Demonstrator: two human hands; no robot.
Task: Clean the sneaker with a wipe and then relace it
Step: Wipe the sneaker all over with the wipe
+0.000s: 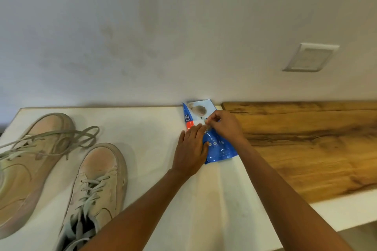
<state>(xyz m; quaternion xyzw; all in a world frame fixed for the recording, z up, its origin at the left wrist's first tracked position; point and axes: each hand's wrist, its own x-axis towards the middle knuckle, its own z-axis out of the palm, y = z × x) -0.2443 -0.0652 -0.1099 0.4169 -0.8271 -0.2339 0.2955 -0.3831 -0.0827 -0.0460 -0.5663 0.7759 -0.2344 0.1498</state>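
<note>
A blue pack of wipes (219,147) lies flat on the white table (155,128), against the wall. My left hand (190,149) presses flat on the pack's left side. My right hand (223,123) pinches the small flap at the pack's middle with thumb and forefinger. Two beige sneakers stand at the left, toes toward the wall. The nearer sneaker (98,185) is laced. On the far-left sneaker (28,161), the laces (67,138) are loose and spread across its top.
A wooden board (306,144) lies on the table to the right of the pack. The white wall runs behind, with a white switch plate (311,57) at the upper right. The table's near edge shows at the lower right.
</note>
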